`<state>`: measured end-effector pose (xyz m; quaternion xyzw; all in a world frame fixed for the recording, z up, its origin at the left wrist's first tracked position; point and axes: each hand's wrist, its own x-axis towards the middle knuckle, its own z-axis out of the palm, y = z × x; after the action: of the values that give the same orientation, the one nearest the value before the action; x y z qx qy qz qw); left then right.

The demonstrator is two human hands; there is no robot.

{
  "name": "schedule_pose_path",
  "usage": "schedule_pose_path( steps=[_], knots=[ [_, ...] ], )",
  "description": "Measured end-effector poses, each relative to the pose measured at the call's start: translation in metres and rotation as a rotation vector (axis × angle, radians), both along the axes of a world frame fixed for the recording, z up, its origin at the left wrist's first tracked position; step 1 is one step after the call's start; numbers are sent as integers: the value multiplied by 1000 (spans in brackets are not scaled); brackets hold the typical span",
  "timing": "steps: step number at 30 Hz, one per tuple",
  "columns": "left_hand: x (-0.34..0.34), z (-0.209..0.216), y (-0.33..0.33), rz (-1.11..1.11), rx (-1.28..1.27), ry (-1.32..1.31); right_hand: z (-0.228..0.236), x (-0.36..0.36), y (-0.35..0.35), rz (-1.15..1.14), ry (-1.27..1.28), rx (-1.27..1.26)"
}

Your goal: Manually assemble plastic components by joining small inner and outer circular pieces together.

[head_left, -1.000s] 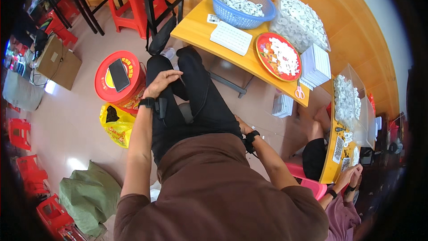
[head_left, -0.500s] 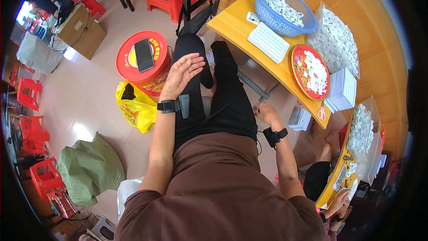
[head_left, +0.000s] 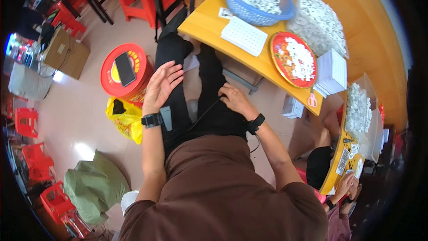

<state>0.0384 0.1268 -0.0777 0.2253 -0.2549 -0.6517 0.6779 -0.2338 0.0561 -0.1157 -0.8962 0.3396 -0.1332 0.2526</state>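
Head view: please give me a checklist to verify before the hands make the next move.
1. Left hand free, fingers spread above the thigh: ok.
2. Right hand resting on the black trousers; whether it holds the thin black cable: cannot tell.
3. Round red plate of white pieces fully on the yellow wooden table: ok.
4. Black phone lying flat on the red round tin lid: ok.

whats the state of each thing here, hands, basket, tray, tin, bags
left hand: open, empty, fingers spread, raised over the left thigh
right hand: resting on the right thigh, touching a thin black cable
blue basket: part filled with white pieces
red tray: holding white pieces
red tin: lidded, phone flat on top
yellow bag: open
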Motion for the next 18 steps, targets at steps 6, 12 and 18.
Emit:
schedule_pose_path(
  steps=[6, 12, 18],
  knots=[
    [4, -24, -10, -19, 48, 67, 10, -14, 19, -68, -45, 107],
    [3, -47, -29, -69, 88, 162, 26, -9, 27, -203, -130, 23],
    [4, -73, -41, -90, 187, 142, 29, -9, 20, -159, -43, 105]
  ],
)
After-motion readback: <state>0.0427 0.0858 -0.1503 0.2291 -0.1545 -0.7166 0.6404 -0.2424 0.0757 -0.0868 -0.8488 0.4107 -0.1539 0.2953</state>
